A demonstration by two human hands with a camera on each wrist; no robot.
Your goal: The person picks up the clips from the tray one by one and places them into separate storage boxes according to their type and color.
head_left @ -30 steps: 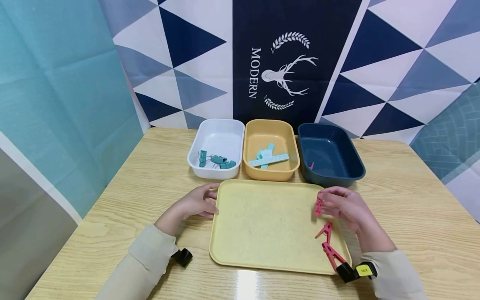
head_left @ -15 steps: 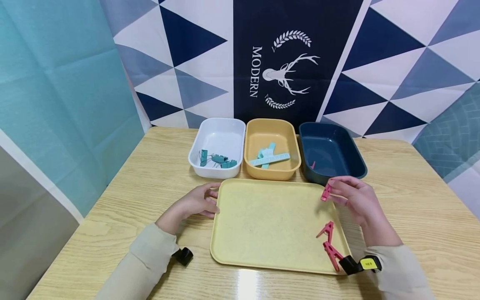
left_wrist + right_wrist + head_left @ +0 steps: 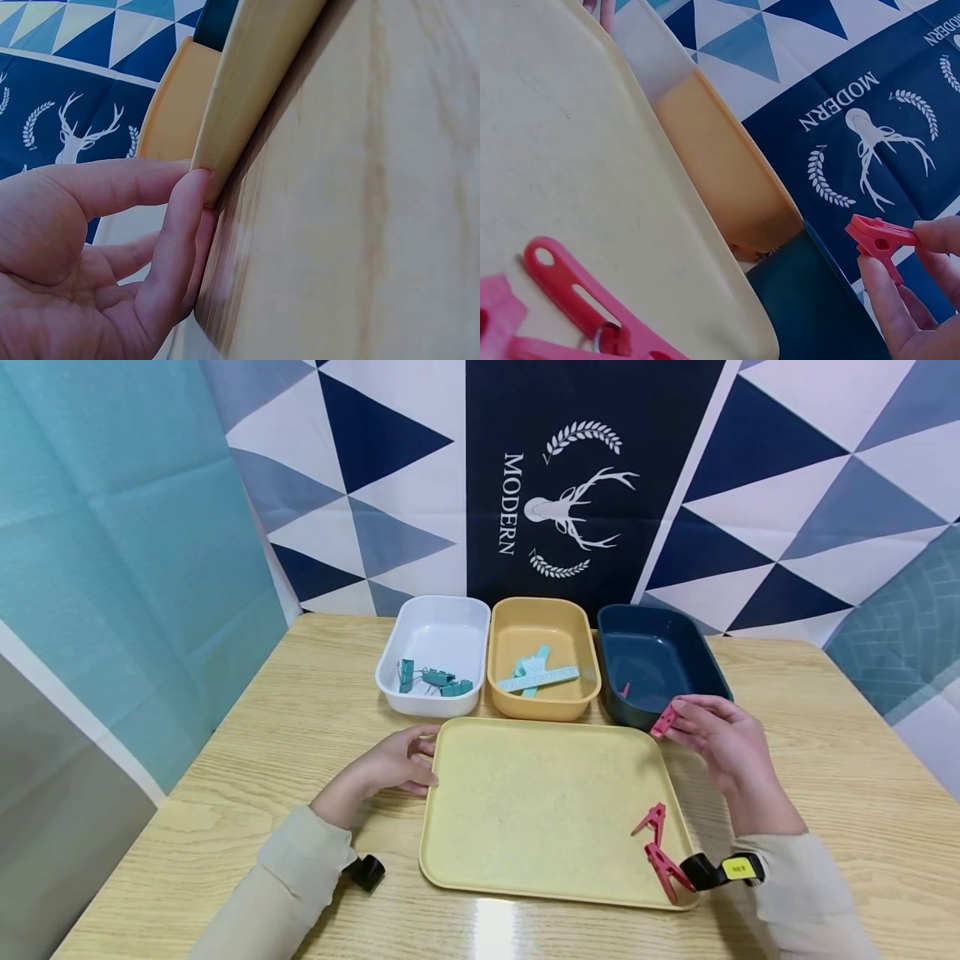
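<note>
My right hand (image 3: 723,739) pinches a pink clothespin (image 3: 663,721) between thumb and fingertips at the near rim of the dark blue bin (image 3: 716,689). In the right wrist view that clothespin (image 3: 881,238) points away from the fingers, beside the bin. A bit of pink shows inside this bin. Two more pink clothespins (image 3: 651,821) lie at the right side of the pale yellow tray (image 3: 540,810). At the tray's left edge my left hand (image 3: 393,764) holds the rim, thumb and a finger meeting there in the left wrist view.
Behind the tray stand a white bin (image 3: 390,689) with several teal binder clips (image 3: 438,677) and an orange-yellow bin (image 3: 543,710) with light teal ruler-like strips (image 3: 536,675). A patterned cloth (image 3: 405,485) hangs behind the wooden table (image 3: 330,685).
My right hand has carried the clothespin up and to the right, from over the tray to the dark blue bin's near rim. The left hand stays at the tray edge.
</note>
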